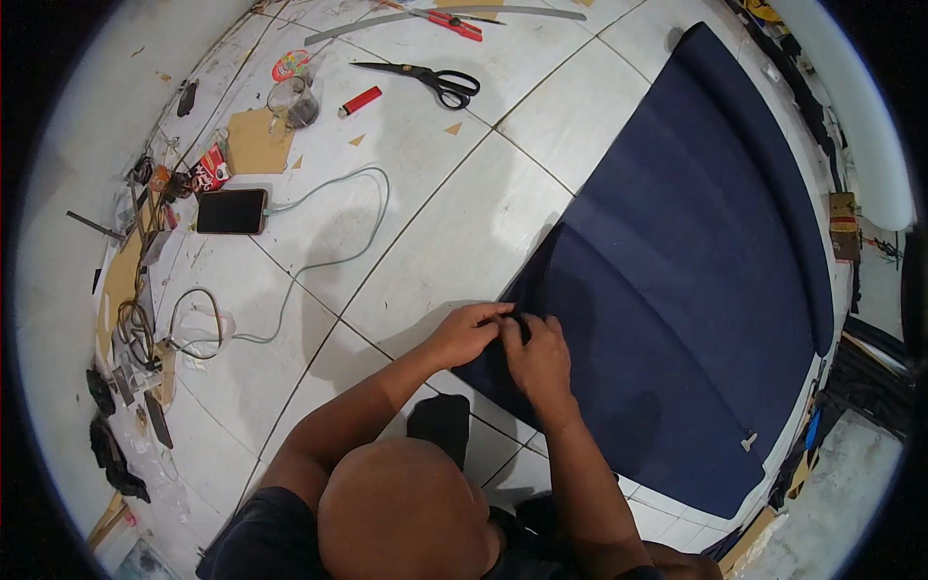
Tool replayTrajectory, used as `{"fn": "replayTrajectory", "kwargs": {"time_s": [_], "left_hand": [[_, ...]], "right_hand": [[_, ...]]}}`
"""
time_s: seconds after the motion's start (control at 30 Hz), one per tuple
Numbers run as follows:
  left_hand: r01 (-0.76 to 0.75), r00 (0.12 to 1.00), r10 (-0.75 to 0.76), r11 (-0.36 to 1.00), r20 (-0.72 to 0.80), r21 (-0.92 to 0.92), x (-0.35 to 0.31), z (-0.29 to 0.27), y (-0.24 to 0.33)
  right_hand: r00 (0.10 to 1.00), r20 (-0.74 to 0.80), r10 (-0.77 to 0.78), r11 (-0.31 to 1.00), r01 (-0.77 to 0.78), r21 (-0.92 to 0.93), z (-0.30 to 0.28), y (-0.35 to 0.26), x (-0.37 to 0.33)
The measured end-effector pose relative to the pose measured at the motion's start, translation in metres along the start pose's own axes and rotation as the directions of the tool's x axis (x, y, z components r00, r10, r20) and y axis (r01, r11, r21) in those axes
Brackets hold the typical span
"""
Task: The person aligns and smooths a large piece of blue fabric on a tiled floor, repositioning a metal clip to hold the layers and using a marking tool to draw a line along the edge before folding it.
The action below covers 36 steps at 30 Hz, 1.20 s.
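A large dark navy fabric piece (667, 280) lies spread over the tiled floor, with a fold line running across it and a rolled-looking far right edge. At its near left edge, my left hand (469, 333) is closed, fingertips pinching the cloth. My right hand (538, 360) sits right beside it, its bent fingers gripping the same edge. The two sets of fingertips almost meet, and just what lies between them is hidden. Near the fabric's lower right lies a small beige piece (748, 442).
Black scissors (425, 79), a red lighter (360, 101), a red cutter (454, 24) and a glass mug (293, 102) lie beyond my hands. A phone (232, 211) with a pale cable (372, 246) is at left. Assorted scraps line the left wall; dark material (870, 387) lies far right.
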<state>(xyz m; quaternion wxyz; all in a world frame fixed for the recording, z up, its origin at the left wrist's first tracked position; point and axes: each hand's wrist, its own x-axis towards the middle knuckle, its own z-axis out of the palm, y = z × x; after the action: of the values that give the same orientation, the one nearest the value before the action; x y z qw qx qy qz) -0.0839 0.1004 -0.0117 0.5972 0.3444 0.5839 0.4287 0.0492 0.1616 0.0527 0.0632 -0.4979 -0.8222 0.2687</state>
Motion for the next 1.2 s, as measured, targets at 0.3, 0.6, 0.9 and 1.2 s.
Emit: {"fn": "replayTrajectory", "kwargs": {"time_s": [0.3, 0.6, 0.9, 1.2], "left_hand": [[0.031, 0.998, -0.028, 0.998, -0.048, 0.049, 0.000, 0.005, 0.008], [0.117, 0.993, -0.117, 0.993, -0.021, -0.005, 0.001, 0.003, 0.016], [0.011, 0.999, -0.007, 0.997, -0.052, 0.076, -0.001, 0.002, 0.007], [0.012, 0.999, -0.006, 0.993, -0.052, 0.119, 0.001, 0.005, 0.005]], "right_hand": [[0.956, 0.160, 0.245, 0.956, -0.265, 0.123, -0.005, 0.015, 0.012], [0.992, 0.070, 0.107, 0.984, -0.116, 0.138, -0.001, 0.007, -0.005], [0.995, 0.087, 0.047, 0.998, -0.049, 0.030, 0.003, 0.008, 0.003], [0.907, 0.277, 0.316, 0.939, -0.341, 0.047, -0.004, 0.018, 0.013]]}}
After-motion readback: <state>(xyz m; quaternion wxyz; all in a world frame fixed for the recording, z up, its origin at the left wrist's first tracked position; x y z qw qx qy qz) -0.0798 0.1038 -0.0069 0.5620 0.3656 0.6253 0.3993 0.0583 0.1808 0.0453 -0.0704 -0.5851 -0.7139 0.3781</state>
